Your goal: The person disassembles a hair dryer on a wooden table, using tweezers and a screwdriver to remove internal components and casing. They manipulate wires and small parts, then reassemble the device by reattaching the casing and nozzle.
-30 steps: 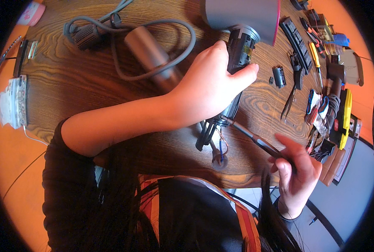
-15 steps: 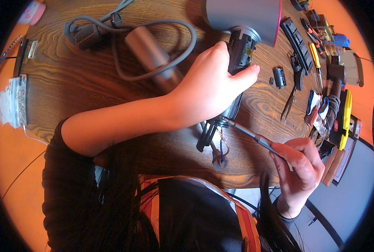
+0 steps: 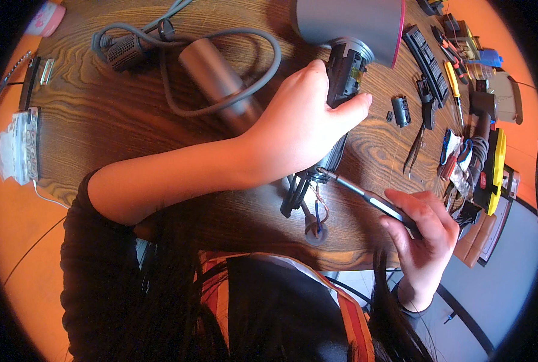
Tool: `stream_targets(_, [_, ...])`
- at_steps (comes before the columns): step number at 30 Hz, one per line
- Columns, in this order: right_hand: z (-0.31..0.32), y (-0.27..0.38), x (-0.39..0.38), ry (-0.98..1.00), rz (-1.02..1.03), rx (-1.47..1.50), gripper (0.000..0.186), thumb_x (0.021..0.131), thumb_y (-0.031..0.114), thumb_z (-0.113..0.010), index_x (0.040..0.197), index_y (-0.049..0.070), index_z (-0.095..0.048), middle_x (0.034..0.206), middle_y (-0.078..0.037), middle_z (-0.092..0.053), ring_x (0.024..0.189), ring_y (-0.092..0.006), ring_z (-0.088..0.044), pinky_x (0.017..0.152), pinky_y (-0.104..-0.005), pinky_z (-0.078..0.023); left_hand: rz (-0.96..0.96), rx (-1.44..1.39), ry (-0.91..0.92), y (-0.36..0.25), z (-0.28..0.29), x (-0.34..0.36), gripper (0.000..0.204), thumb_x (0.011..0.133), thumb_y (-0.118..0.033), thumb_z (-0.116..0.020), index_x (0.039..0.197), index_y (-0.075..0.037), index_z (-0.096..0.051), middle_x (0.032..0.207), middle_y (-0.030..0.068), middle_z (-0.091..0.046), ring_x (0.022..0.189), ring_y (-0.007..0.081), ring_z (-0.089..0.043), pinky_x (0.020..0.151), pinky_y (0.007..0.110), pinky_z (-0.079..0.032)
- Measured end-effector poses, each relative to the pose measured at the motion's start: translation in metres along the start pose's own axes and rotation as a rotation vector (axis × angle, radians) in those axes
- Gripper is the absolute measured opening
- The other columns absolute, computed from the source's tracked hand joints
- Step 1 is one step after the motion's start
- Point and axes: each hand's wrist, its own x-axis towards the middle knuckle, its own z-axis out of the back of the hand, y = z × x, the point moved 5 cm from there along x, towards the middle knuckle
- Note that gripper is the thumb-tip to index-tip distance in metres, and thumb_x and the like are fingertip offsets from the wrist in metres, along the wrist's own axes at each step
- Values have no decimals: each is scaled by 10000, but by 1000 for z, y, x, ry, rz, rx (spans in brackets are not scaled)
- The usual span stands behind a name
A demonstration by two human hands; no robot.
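A grey hair dryer (image 3: 350, 23) with a pink rim lies at the top, its handle casing off and the black inner handle (image 3: 345, 73) bare. My left hand (image 3: 302, 123) is wrapped round that handle. At the handle's lower end, a slim screwdriver (image 3: 374, 202) touches the part with its tip; the exact spot is too small to make out. The screwdriver's grip lies between the thumb and fingers of my right hand (image 3: 429, 238). Below the handle end hang a black piece (image 3: 293, 196) and thin wires (image 3: 322, 211) running to the grey cord.
On the left, the grey power cord (image 3: 275, 63) loops over a loose handle tube (image 3: 211, 72). A small black part (image 3: 401, 111), tweezers (image 3: 415, 149), a black tray-like strip (image 3: 426, 63) and a yellow screwdriver (image 3: 453, 84) lie on the right. Clear plastic bags (image 3: 14, 148) sit at the left edge.
My right thumb and fingers have spread and shifted along the screwdriver, baring more of its grip. Its tip stays at the handle end. My left hand and the dryer hold almost still.
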Motion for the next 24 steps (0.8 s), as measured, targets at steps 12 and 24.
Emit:
stream_targets(12, [-1, 7, -2, 64, -56, -16, 221, 726, 78, -673, 932, 5, -639, 657, -88, -572, 570, -164, -533, 532, -248, -409, -39, 15, -18, -2, 1, 1, 267, 810, -210, -622, 749, 13, -490, 562, 59, -512, 481, 114, -512, 436, 253, -403])
stream_targets(24, [-12, 6, 1, 95, 53, 20, 272, 660, 81, -718, 920, 43, -645, 679, -52, -526, 545, -168, -531, 468, -267, -419, 55, 34, 29, 2, -1, 0, 201, 836, -183, -596, 874, -31, -469, 625, 15, -505, 455, 100, -525, 407, 230, -446])
